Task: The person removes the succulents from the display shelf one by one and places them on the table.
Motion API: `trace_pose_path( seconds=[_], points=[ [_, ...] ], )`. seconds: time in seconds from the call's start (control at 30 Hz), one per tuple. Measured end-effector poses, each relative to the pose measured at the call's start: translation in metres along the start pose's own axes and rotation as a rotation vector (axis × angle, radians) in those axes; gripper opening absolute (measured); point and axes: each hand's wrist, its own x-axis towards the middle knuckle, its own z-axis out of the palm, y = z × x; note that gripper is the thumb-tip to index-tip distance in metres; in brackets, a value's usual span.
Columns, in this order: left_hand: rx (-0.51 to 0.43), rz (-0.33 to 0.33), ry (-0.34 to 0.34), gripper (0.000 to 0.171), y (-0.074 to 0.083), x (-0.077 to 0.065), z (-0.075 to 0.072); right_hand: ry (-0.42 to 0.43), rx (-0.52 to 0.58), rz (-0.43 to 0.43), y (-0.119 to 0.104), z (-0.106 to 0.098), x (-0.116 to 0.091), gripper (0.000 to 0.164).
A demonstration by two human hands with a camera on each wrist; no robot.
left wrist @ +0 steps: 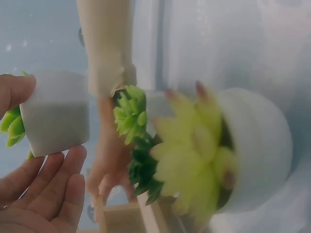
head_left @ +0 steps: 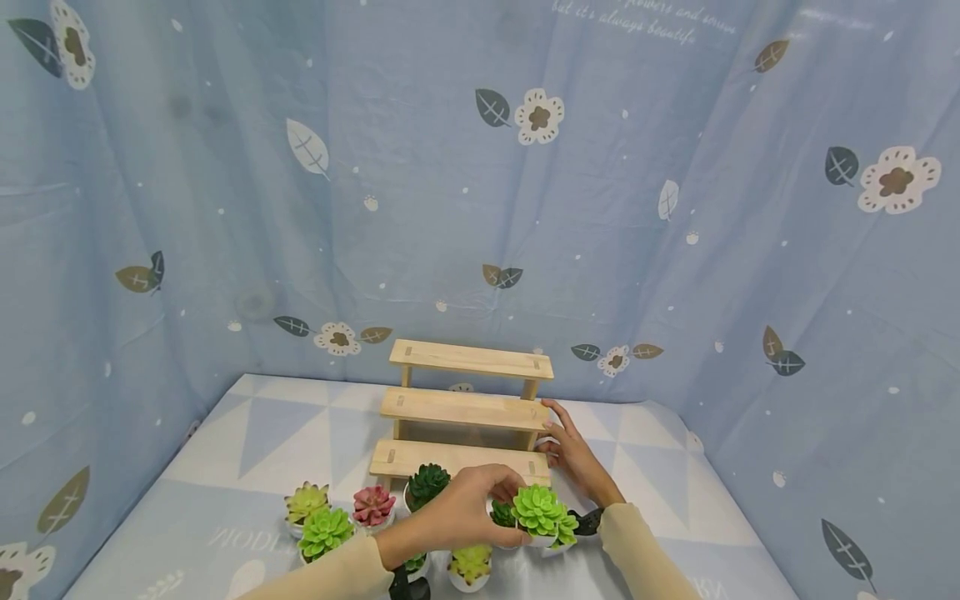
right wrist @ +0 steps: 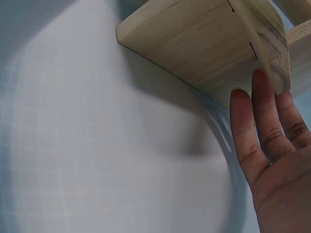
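My left hand holds a potted succulent with bright green leaves, just in front of the lowest step of a three-step wooden stand. Up close in the left wrist view, thumb and fingers pinch its white pot. My right hand is at the stand's right end, by the middle step. In the right wrist view its nearly straight fingers touch the wooden end piece; the thumb is out of sight there.
Around the left forearm stand more potted succulents: a dark green one, a red one, a yellow-green one, a bright green one and a yellowish one. A patterned blue curtain hangs behind the table.
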Motion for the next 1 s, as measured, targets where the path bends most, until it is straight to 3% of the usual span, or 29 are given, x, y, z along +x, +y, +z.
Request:
trace_pose_path(
  seconds=[0.17,0.4,0.6,0.8,1.0],
  points=[
    [0.005,-0.029,-0.037,0.046,-0.001,-0.003,0.008,-0.002,-0.009,-0.004,0.001,0.0,-0.001,0.053],
    [0.046,-0.035,-0.075,0.046,-0.004,-0.005,0.015,-0.022,0.005,-0.019,0.002,-0.001,-0.001,0.061],
    [0.054,-0.049,-0.071,0.047,-0.005,-0.007,0.022,-0.034,0.002,-0.025,0.004,-0.002,-0.001,0.059],
    [0.153,-0.024,-0.059,0.045,-0.009,-0.005,0.028,-0.02,0.017,-0.022,0.003,-0.001,-0.002,0.058],
    [0.151,-0.041,-0.066,0.046,-0.012,-0.004,0.03,-0.01,0.015,-0.021,0.003,-0.001,0.0,0.056]
  ],
)
